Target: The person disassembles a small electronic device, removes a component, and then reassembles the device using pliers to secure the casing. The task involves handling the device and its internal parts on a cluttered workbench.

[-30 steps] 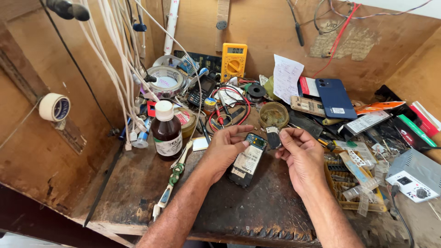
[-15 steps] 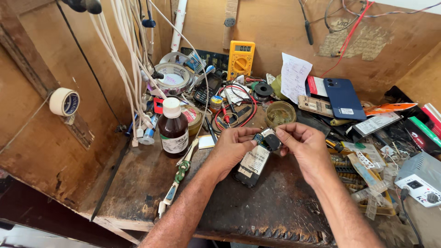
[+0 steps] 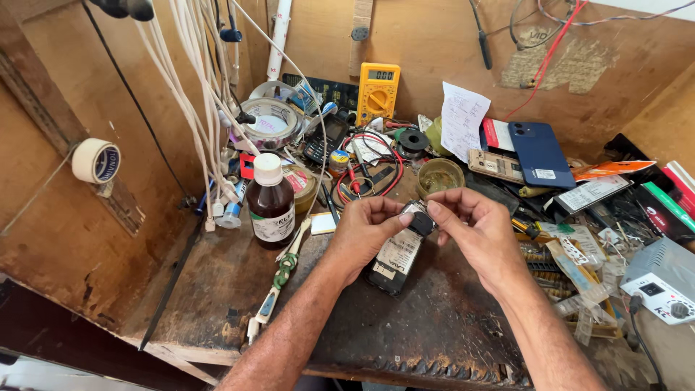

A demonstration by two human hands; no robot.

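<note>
A small black opened phone (image 3: 397,255) (label up) is steadied by the left hand (image 3: 369,230) while the right hand (image 3: 474,228) fingers (image 3: 436,211) pinch its top end above the desk (image 3: 217,289).

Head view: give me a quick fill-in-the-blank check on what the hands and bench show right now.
1. Both hands, left hand and right hand, pinch a small ____ part over the opened phone.
2. The multimeter against the back wall is ____.
3. The brown bottle has a ____ cap.

Missing: black; yellow; white
</note>
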